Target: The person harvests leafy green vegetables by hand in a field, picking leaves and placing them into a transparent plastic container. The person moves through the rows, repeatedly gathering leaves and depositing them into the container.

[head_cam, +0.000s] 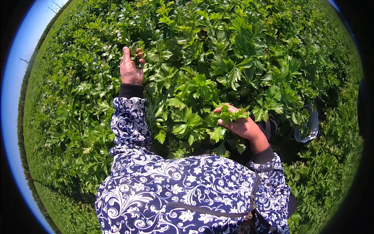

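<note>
Leafy green plants that look like celery [187, 125] fill the ground before me. My left hand [132, 68] reaches out among the foliage at upper left, thumb straight and fingers curled. Dark leaves show between that thumb and the fingers, but whether they are gripped is unclear. Closer to my body, my right hand [241, 125] has its thumb and fingers around a bunch of bright celery leaves [230, 115]. The stems below this bunch are hidden by foliage.
A pale blue-grey rim or handle [313, 125], perhaps of a container, pokes out of the plants to my right. My patterned jacket [175, 187] covers the lower middle. A dark hedge line [22, 117] and sky border the field at left.
</note>
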